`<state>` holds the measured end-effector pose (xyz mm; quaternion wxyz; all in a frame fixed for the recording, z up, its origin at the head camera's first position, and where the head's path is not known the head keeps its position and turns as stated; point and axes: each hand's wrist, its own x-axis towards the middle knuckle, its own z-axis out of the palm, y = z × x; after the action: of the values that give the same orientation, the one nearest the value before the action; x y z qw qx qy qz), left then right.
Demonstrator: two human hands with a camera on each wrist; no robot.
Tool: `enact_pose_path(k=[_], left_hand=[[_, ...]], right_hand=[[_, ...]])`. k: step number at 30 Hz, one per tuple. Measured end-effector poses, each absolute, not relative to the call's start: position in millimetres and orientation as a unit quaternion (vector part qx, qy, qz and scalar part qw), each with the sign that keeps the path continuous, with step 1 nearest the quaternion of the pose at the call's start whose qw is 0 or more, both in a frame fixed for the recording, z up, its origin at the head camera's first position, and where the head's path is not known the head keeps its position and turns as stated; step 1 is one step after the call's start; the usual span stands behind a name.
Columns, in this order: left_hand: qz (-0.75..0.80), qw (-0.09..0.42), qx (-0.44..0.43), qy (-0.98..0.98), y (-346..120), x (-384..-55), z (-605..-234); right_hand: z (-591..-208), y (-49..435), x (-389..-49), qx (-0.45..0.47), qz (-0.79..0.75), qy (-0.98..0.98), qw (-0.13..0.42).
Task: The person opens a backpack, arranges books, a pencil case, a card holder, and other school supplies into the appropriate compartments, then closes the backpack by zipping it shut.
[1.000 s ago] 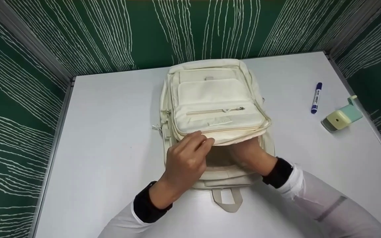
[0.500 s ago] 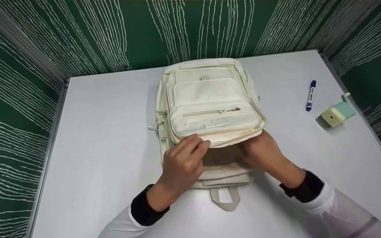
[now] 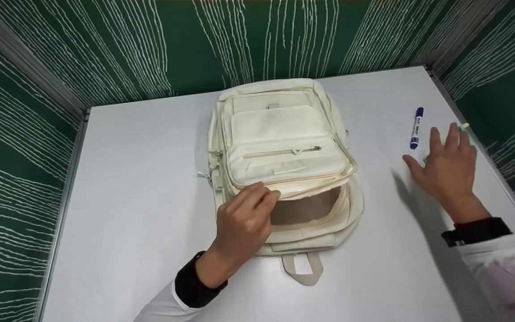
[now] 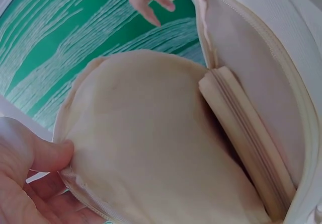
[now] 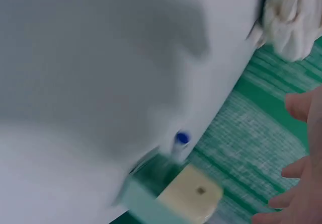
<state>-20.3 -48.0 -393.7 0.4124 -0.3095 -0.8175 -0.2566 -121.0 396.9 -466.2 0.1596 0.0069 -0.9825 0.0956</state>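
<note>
A cream backpack (image 3: 284, 125) lies on the table with its main compartment unzipped. My left hand (image 3: 244, 221) pinches the edge of its front panel and holds it up. In the left wrist view the thumb lies on the lining and the fingers are under the zipper edge; a layered beige piece (image 4: 246, 138) sits inside. At the right, my right hand (image 3: 452, 167) hovers with spread fingers over a mint and yellow pencil sharpener (image 5: 188, 196), mostly hidden by it in the head view. No contact shows in the right wrist view, where the fingers are apart from the sharpener.
A blue marker (image 3: 416, 128) lies on the white table (image 3: 137, 188), left of my right hand. The backpack's loop handle (image 3: 304, 273) points toward me. Green walls with white streaks (image 3: 186, 44) enclose the table on the back and sides.
My right hand has come out of the backpack's opening and moved right, over the sharpener, with its fingers spread. My left hand keeps its hold on the panel edge.
</note>
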Motion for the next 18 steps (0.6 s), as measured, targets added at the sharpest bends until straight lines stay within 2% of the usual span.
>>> enact_pose_path(k=[10, 14, 18], left_hand=[[-0.261, 0.406, -0.308, -0.820, -48.0, -18.8, -396.1], [-0.260, 0.405, -0.309, -0.820, -48.4, -18.9, -396.8], [-0.258, 0.401, -0.309, -0.823, -48.9, -19.4, -397.8]], right_hand=[[-480.6, 458.6, -144.2, -0.087, 0.082, -0.993, 0.004], [-484.6, 464.0, -146.3, -0.098, 0.124, -0.987, -0.018], [-486.6, 464.8, -148.2, -0.094, 0.153, -0.984, -0.015]])
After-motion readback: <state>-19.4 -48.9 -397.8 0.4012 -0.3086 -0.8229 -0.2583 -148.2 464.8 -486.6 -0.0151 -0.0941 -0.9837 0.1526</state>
